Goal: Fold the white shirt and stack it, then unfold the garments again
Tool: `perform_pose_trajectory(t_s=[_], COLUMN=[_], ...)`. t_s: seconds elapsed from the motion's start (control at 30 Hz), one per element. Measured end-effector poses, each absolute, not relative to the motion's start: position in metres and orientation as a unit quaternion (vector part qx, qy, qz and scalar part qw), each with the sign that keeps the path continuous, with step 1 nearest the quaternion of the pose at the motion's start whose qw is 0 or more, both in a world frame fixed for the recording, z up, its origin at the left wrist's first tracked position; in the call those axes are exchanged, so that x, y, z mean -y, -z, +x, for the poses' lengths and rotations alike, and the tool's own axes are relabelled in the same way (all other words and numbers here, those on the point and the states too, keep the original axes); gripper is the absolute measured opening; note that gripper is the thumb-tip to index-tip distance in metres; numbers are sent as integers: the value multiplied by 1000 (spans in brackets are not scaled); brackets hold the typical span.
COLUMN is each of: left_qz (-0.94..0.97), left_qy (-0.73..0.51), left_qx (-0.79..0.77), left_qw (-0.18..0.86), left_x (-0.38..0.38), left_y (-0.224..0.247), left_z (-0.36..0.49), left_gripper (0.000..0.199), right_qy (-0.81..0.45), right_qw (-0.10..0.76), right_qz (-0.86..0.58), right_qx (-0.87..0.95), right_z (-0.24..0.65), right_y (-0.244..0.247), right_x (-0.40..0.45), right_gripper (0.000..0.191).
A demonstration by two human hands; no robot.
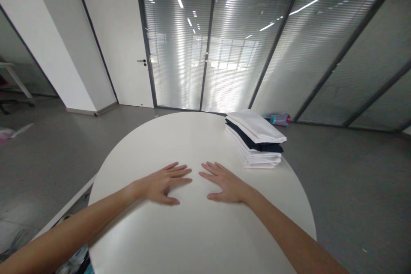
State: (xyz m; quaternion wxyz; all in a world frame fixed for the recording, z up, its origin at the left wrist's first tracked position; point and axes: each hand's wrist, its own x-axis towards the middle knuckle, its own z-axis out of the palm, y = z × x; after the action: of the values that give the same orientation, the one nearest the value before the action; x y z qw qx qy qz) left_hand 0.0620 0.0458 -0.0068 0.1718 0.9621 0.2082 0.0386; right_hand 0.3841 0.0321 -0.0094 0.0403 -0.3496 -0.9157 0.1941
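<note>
My left hand (pixel 163 183) lies flat, palm down, on the white round table (pixel 180 137), fingers spread and holding nothing. My right hand (pixel 224 184) rests flat beside it, a small gap between the two sets of fingertips, also holding nothing. A stack of folded cloths (pixel 255 143), mostly white with one dark navy layer near the top, sits on the table's far right part, a short way beyond my right hand and not touched by it.
A blue and pink bottle (pixel 280 119) lies on the grey floor behind the stack, by the glass partition wall with blinds (pixel 224 43). A white door with a dark handle (pixel 141 62) is at the back left. Some clutter lies on the floor at lower left.
</note>
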Motion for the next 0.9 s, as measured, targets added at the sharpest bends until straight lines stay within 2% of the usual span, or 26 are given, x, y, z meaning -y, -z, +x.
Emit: perform_pose_trajectory(t_s=[0.67,0.8,0.83,0.9], left_qz=[965,968,968,962], left_qy=[-54,-74,-90,-148], left_qx=[-197,-187,-186,-192], left_qw=[162,149,143,129], left_x=[-48,-47,-47,-48], left_y=[12,12,13,15], left_z=[60,60,61,62], left_gripper=[82,82,76,44], right_qy=[-189,-187,-183,-164], right_qw=[36,61,81,155], right_qz=[-351,-339,-335,-329], right_qx=[916,920,921,917], right_z=[385,385,384,383], right_y=[8,15,17,18], right_x=[-31,-32,-32,-34], right_gripper=[83,84,80,59])
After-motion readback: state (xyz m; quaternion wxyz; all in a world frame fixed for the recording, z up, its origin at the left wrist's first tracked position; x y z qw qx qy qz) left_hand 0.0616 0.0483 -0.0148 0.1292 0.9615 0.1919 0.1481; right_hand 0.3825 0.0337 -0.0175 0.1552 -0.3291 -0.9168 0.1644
